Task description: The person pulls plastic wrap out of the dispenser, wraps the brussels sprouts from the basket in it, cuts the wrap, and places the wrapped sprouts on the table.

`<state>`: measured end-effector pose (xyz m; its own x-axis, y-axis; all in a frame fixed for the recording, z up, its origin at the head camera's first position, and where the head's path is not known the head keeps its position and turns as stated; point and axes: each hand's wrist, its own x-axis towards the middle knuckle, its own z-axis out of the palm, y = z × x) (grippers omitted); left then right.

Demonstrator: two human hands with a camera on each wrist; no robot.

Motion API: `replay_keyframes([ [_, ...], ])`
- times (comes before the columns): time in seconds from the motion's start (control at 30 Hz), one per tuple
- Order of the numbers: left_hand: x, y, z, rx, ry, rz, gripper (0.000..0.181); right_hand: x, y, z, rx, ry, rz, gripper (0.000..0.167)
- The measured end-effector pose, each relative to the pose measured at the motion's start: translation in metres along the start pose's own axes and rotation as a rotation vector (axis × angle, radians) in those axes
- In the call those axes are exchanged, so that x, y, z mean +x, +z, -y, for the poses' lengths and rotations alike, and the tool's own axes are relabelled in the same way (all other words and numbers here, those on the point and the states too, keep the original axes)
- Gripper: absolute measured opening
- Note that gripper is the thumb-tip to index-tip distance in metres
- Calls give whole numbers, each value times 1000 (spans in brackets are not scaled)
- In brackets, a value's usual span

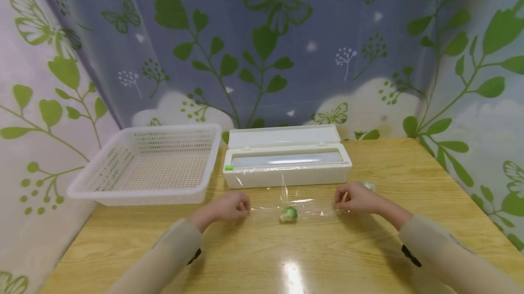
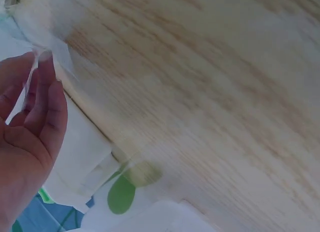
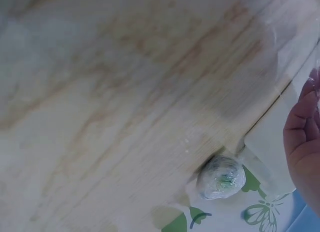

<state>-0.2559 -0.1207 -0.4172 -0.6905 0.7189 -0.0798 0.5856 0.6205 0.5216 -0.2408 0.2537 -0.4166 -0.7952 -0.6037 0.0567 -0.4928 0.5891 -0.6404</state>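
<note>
My left hand [image 1: 232,207] pinches the left edge of a sheet of clear plastic wrap [image 1: 313,208] between thumb and fingertips. The other edge is pinched by my right hand [image 1: 358,197], so the sheet spans the gap between both hands. Midway along it, a small green vegetable piece with a pale end [image 1: 289,214], perhaps a broccoli floret, sits with the film about it; whether the film lies over or under it I cannot tell. Thumb and fingers meet in the left wrist view. Only part of the right hand [image 3: 305,137] shows at the right wrist view's edge.
Behind the film stands a white wrap dispenser box [image 1: 288,177], its lid [image 1: 284,136] raised and a roll [image 1: 286,159] inside. A white perforated basket [image 1: 141,197] is at the left. Beyond my right hand lies a film-wrapped ball [image 3: 222,178] with green inside, on the wooden table [image 1: 229,262].
</note>
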Motion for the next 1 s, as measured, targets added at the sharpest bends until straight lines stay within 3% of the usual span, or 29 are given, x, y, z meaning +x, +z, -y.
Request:
replay_keyframes([
  [0.17, 2, -2, 5, 108, 3, -30, 10, 7, -1, -2, -89, 52, -7, 6],
  [0.4, 5, -2, 8, 210, -37, -37, 13, 13, 1, -7, -206, 87, -1, 9],
  [0.63, 7, 1, 1, 363, -173, -12, 12, 15, 6, -2, -335, 114, 5, 13],
  [0.73, 5, 1, -2, 428, -207, -34, 8, 13, 8, 1, -407, 133, -17, 13],
  [0.87, 1, 2, -4, 469, -226, -79, 8, 10, 9, 0, -451, 98, -43, 11],
  [1.0, -3, 2, -6, 451, -205, -78, 7, 9, 12, -5, -429, -8, -55, 12],
])
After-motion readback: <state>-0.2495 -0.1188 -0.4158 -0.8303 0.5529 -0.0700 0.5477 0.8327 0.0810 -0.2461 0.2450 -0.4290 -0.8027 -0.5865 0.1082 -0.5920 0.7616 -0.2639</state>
